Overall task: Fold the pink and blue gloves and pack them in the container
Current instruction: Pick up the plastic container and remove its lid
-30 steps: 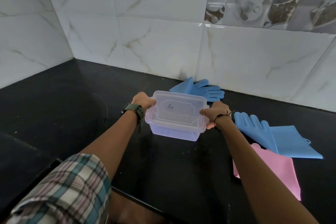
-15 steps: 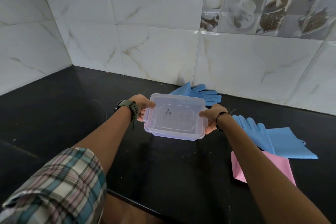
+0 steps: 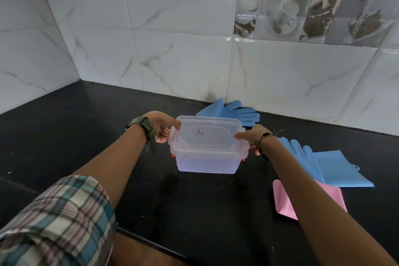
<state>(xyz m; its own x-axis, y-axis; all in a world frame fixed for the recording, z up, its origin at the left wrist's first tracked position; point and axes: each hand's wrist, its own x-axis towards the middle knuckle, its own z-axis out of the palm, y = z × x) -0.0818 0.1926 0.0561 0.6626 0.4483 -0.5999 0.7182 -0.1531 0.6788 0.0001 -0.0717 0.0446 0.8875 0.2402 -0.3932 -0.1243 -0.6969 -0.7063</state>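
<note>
Near the middle of the black counter (image 3: 64, 136), well in from its front edge, sits the clear lidded box (image 3: 207, 155), and it is the largest thing in play. Both hands grip its short ends: the left hand (image 3: 160, 126) curls its fingers around the left latch, thumb over the lid's corner, and the right hand (image 3: 253, 138) does the same on the right latch. Judged from this, the step in hand is opening the box, before any folding; the next move calls for prising both latches outward together and lifting the lid (image 3: 208, 134) clear without tipping the base. Through its walls the box looks empty, so nothing is packed yet. None of the gloves is folded. One blue glove (image 3: 233, 112) lies flat behind the box against the back wall. Another blue glove (image 3: 336, 168) lies toward the counter's right edge, just beside the right wrist. The pink glove (image 3: 287, 198) lies nearer the front edge, tucked partly under that blue one and half hidden by the right forearm.
</note>
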